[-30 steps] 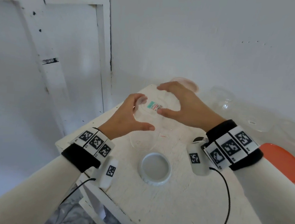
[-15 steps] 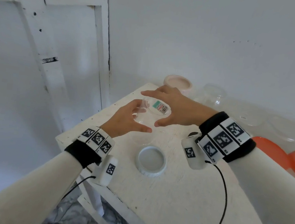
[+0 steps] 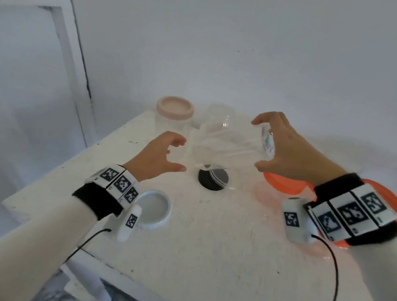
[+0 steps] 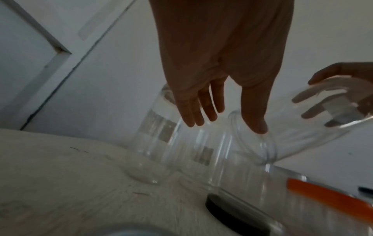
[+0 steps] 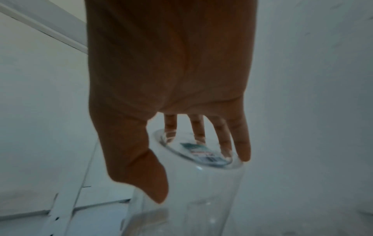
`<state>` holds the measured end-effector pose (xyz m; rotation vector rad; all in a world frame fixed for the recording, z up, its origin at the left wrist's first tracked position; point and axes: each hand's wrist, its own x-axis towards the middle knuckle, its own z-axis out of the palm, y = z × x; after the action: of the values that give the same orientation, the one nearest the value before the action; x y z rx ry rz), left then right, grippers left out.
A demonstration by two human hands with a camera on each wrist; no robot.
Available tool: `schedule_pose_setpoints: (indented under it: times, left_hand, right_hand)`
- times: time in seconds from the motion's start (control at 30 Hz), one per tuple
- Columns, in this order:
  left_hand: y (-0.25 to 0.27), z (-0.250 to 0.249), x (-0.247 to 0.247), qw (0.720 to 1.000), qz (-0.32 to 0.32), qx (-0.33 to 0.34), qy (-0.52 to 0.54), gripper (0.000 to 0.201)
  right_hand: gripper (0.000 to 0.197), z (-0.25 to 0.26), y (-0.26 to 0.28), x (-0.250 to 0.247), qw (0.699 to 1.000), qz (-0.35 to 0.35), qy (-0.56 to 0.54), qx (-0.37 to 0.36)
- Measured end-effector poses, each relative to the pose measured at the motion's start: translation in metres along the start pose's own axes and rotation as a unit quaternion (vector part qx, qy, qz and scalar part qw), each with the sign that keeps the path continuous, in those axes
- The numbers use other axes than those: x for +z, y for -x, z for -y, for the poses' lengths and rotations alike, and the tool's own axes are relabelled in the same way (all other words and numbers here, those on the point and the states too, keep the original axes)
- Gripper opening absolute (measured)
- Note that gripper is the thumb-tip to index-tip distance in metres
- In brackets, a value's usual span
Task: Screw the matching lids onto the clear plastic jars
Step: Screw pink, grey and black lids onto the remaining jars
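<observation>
1. Clear, thin-walled plastic forms the cylindrical jar (image 3: 231, 145) that is held tilted on its side above the white painted table (image 3: 219, 260), its labelled base turned toward the right hand (image 3: 296, 147) and its open mouth turned toward the left hand (image 3: 161, 156).
2. The jar is gripped at its base end by the right hand, thumb below and fingers (image 5: 240, 143) curled over the rim of the base; the left hand is empty, its fingers spread and relaxed just beside the mouth, not touching it as far as can be told.
3. The jar is judged light, empty and fairly stiff, though the smooth wall is likely slippery and could flex if squeezed hard; a hold round the body near the mouth is judged best while a lid is turned.
4. A flat white round lid (image 3: 154, 205) lies on the table near the left wrist, a black round lid (image 3: 211, 179) lies under the held jar, and a clear jar with a pale pink lid (image 3: 174, 117) stands at the far edge.
5. Compared with half a second earlier, the jar is no longer held between both hands: the left hand has been taken off, and the jar has been lifted and carried to the right.
</observation>
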<state>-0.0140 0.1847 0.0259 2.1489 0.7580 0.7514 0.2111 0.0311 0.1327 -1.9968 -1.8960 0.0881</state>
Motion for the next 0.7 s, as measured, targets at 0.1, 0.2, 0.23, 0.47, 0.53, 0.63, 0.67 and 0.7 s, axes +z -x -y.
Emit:
schedule_pose_setpoints:
  times: [0.1,0.2,0.23,0.47,0.53,0.63,0.67,0.7]
  left_hand:
    - [-0.013,0.0,0.023,0.991,0.099,0.044,-0.081,0.045]
    - [-0.027,0.002,0.044,0.97,0.196,0.046,-0.139,0.046]
    - [-0.031,0.001,0.05,0.962,0.221,0.038,-0.157,0.048]
    - [-0.047,-0.007,0.075,0.921,0.304,0.007,-0.242,0.044]
    - [-0.049,-0.006,0.077,0.919,0.304,0.012,-0.249,0.048]
    - [-0.052,-0.004,0.079,0.907,0.31,0.015,-0.284,0.053]
    - [-0.053,-0.003,0.079,0.905,0.311,0.012,-0.291,0.053]
    - [-0.053,-0.001,0.079,0.905,0.309,0.01,-0.292,0.053]
  right_hand:
    - [0.069,-0.022,0.021,-0.009,0.998,-0.04,-0.011,0.038]
    - [0.074,-0.037,0.036,-0.008,0.997,-0.065,-0.011,0.05]
    - [0.077,-0.041,0.041,-0.008,0.996,-0.069,-0.015,0.055]
    - [0.077,-0.058,0.063,0.008,0.988,-0.122,-0.024,0.09]
    - [0.074,-0.061,0.065,0.012,0.985,-0.124,-0.036,0.112]
    - [0.068,-0.062,0.066,0.015,0.983,-0.118,-0.046,0.136]
    - [0.068,-0.062,0.065,0.016,0.982,-0.123,-0.044,0.135]
    - [0.071,-0.061,0.064,0.017,0.982,-0.126,-0.044,0.132]
